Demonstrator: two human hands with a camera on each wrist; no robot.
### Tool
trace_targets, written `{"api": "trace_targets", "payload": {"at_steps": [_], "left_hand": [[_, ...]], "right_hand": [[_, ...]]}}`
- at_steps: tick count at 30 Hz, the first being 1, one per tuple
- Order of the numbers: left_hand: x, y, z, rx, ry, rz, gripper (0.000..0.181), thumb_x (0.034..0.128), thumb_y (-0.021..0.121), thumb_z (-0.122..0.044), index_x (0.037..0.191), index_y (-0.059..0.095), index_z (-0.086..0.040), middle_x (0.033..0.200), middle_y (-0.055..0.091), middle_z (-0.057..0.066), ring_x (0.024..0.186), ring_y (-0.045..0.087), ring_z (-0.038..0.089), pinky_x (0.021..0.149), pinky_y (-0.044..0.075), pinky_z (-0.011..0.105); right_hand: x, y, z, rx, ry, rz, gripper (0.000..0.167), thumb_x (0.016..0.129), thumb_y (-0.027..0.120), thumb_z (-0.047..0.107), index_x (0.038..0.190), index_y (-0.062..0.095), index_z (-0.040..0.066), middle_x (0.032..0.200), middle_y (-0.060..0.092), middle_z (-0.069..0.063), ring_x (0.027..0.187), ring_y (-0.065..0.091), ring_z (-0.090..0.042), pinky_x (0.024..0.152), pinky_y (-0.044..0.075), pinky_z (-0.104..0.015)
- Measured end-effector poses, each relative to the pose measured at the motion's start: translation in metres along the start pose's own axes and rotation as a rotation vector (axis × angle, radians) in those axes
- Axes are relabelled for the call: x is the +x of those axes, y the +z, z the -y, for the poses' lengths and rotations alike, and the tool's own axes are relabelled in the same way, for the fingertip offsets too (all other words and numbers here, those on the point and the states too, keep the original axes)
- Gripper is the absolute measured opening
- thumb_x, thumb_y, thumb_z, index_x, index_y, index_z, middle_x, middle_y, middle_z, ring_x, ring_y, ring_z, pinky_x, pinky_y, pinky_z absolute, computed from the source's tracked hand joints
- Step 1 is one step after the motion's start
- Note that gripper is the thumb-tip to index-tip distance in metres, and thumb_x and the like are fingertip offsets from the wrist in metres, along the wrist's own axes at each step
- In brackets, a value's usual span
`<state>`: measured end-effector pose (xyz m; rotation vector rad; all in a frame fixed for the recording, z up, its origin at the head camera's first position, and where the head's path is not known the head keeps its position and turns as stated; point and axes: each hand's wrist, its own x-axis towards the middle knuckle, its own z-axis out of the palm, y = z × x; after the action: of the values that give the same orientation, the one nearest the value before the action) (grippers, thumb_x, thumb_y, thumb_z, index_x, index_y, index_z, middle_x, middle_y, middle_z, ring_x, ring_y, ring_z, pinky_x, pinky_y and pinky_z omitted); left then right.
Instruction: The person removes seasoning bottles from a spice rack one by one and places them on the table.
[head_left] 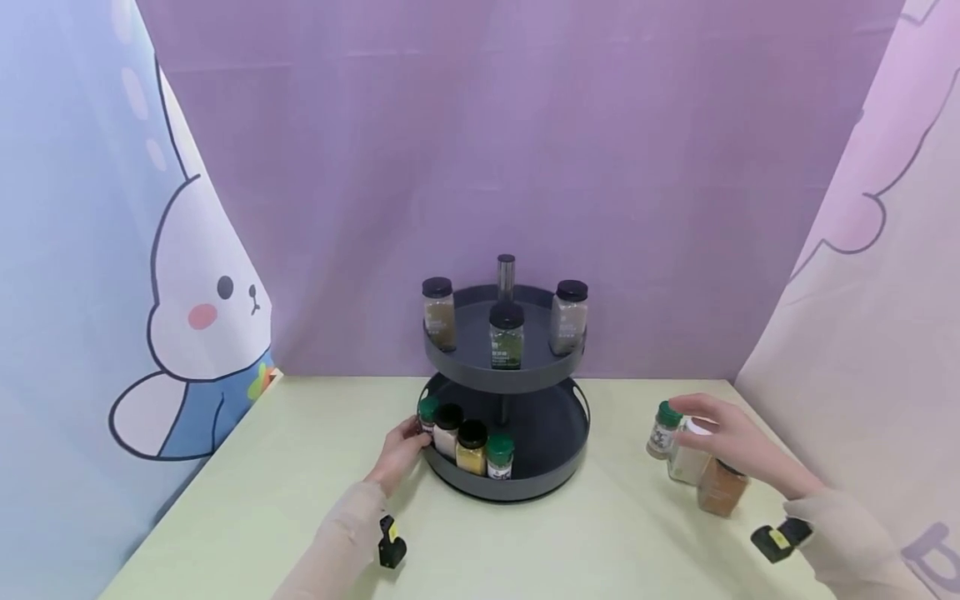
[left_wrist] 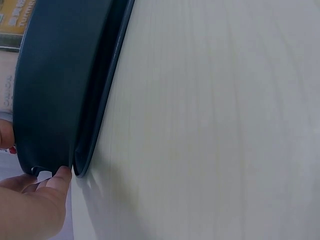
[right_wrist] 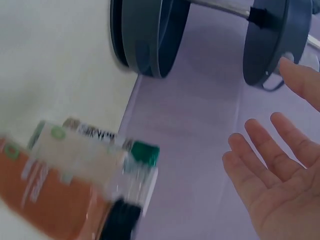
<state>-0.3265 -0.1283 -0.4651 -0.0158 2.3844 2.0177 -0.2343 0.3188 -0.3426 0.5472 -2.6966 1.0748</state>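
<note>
My left hand pinches the lower tray wall at its 9 o'clock; my right hand, fingers spread, near white jar and orange jar, tray's 3 o'clock.
Head view: right hand partly hides both; right wrist view shows a black cap, labels blurred. Only left wrist view shows my fingers at the handle slot.

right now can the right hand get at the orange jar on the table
Probably yes: the right hand is empty and close to the orange jar, and nothing seems to block its near side; a pale jar stands behind.
</note>
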Motion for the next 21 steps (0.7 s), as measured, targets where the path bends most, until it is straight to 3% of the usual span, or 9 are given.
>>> {"api": "trace_targets", "payload": {"at_steps": [5, 11, 21], "left_hand": [[0.001, 0.001, 0.001, -0.003, -0.002, -0.008, 0.056, 0.0873, 0.047, -0.004, 0.139, 0.028, 0.008, 0.138, 0.037, 0.03, 0.126, 0.04, 0.038, 0.104, 0.037, 0.046], [0.001, 0.0, 0.002, 0.007, -0.008, -0.009, 0.056, 0.0876, 0.047, -0.004, 0.139, 0.029, 0.008, 0.138, 0.037, 0.03, 0.127, 0.039, 0.038, 0.104, 0.037, 0.046], [0.003, -0.001, 0.003, 0.008, -0.006, -0.008, 0.056, 0.0869, 0.049, -0.004, 0.139, 0.03, 0.007, 0.138, 0.037, 0.029, 0.127, 0.039, 0.038, 0.104, 0.036, 0.046]], "right_hand": [[0.011, 0.015, 0.007, 0.012, 0.03, 0.049, 0.05, 0.081, 0.069, 0.021, 0.122, 0.052, -0.003, 0.121, 0.056, -0.021, 0.113, 0.052, -0.037, 0.092, 0.046, -0.043], [0.025, 0.038, 0.013, 0.064, 0.004, 0.102, 0.05, 0.081, 0.069, 0.023, 0.122, 0.052, -0.001, 0.122, 0.056, -0.019, 0.116, 0.051, -0.037, 0.099, 0.04, -0.046], [0.044, 0.075, 0.022, 0.135, -0.003, 0.212, 0.05, 0.08, 0.07, 0.022, 0.123, 0.052, 0.003, 0.123, 0.056, -0.014, 0.117, 0.05, -0.033, 0.102, 0.038, -0.046]]}}
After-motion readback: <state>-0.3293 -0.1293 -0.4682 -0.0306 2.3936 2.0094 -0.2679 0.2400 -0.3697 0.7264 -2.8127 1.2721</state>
